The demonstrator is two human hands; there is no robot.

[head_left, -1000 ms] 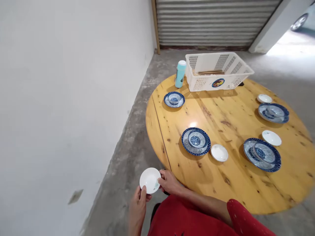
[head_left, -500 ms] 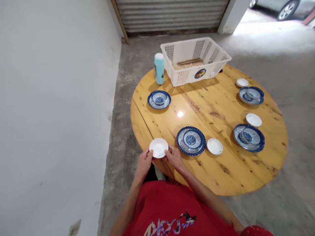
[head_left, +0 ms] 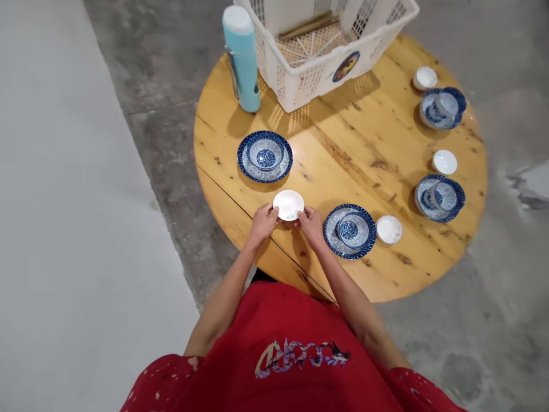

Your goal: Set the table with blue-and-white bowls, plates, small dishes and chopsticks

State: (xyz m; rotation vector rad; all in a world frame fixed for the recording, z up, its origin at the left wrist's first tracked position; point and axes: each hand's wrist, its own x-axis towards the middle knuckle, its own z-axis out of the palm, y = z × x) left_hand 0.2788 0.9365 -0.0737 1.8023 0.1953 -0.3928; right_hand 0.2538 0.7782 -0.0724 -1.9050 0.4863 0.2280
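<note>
Between my two hands is a small white dish [head_left: 289, 205], held by its rim above the round wooden table [head_left: 343, 171]. My left hand [head_left: 265, 223] pinches its left edge, thumb on top. On the opposite edge, my right hand [head_left: 310, 224] grips in the same way. Just beyond the dish, a blue-patterned bowl [head_left: 265, 154] sits on a blue-rimmed plate [head_left: 263, 178]. Right of my right hand stands another blue-rimmed plate [head_left: 330, 229] with a bowl [head_left: 353, 230] on it, and a white dish [head_left: 389, 229] lies beside that plate.
A white plastic basket [head_left: 309, 86] with sticks inside stands at the back, beside a light blue bottle [head_left: 244, 63]. Along the right edge are two more plate-and-bowl sets, with white dishes [head_left: 445, 162] near them. A pale wall [head_left: 86, 229] rises on the left.
My hands have carried the white dish forward, from the table's near edge to close by the left plate and bowl. My view has tilted down and come nearer the table.
</note>
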